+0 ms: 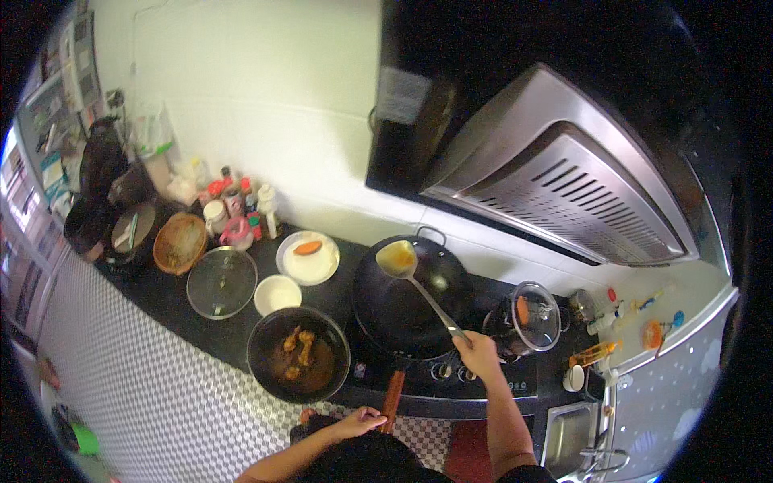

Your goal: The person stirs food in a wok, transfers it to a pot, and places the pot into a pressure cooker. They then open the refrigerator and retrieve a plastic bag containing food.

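Observation:
My right hand [478,353] grips the handle of a metal ladle [432,302] raised over a black wok [444,314]. A little yellow-orange liquid [403,259] lies in the ladle's bowl. From the front of the wok, its wooden handle [394,392] reaches towards me. The fingers of my left hand [362,421] are at the left edge of that handle, and whether they grip it is unclear. Left of the wok, a dark pan [259,362] holds several browned pieces of food [300,350] in brown sauce.
A white bowl [278,294], a plate [329,253], a glass lid [221,282] and a woven basket [180,243] stand left on the black counter. Seasoning containers [235,205] line the wall. A lidded pot [504,329] stands right, under a steel range hood [580,187]. A sink [567,435] lies lower right.

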`<state>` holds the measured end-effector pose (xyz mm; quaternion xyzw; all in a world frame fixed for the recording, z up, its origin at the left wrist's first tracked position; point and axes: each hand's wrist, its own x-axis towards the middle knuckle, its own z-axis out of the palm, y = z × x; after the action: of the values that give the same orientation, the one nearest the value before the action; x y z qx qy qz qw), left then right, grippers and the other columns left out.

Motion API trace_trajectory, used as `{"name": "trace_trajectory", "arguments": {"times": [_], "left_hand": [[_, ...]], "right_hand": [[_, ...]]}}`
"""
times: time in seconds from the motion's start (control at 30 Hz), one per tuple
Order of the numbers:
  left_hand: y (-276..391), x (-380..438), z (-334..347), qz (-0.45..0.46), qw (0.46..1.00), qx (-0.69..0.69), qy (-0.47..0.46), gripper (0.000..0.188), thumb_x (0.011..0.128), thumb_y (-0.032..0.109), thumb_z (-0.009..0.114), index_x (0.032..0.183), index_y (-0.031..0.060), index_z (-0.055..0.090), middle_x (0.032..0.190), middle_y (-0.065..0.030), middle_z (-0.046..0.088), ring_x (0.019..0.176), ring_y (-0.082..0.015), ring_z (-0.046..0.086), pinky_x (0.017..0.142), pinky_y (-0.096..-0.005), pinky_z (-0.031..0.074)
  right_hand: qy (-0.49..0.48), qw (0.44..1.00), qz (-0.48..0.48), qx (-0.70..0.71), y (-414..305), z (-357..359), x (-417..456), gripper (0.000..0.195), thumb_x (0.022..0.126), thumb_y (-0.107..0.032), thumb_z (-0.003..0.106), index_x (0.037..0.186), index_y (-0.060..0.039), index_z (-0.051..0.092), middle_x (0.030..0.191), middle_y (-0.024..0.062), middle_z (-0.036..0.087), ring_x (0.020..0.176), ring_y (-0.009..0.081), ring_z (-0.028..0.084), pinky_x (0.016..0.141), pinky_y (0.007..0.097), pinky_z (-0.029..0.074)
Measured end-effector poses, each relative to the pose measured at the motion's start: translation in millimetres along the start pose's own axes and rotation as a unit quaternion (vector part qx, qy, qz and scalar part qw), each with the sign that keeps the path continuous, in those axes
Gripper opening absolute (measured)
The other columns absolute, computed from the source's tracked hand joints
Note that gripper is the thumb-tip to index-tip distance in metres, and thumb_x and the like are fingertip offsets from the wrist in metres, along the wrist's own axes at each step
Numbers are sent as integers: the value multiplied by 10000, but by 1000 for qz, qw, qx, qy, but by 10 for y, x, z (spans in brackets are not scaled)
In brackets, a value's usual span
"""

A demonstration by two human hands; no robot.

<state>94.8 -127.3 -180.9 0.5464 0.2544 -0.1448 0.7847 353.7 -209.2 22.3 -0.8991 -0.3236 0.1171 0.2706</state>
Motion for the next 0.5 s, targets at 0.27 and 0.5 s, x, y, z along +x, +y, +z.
{"name": "trace_trajectory", "arguments": {"times": [0.27, 0.5], "left_hand": [[-180, -307, 10, 70, 992, 109, 0, 482, 820, 431, 570, 1048, 9, 520, 979, -93, 559, 915, -171, 507, 820, -289, 400], [-150, -267, 97, 64, 991, 112, 23, 607, 772, 504, 589, 1055, -25, 496, 918, -146, 565, 841, -214, 553, 747, -312, 439]], "right_hand": [[-75, 963, -225, -129, -387, 34, -771, 273, 757, -217, 626, 1015, -125, 620, 734, 71, 610, 567, 243, 583, 517, 320, 470], [-88, 938, -288, -173, -562, 467, -923, 348, 725, -188, 645, 1070, -160, 606, 642, 50, 522, 510, 237, 535, 459, 340, 427]]}}
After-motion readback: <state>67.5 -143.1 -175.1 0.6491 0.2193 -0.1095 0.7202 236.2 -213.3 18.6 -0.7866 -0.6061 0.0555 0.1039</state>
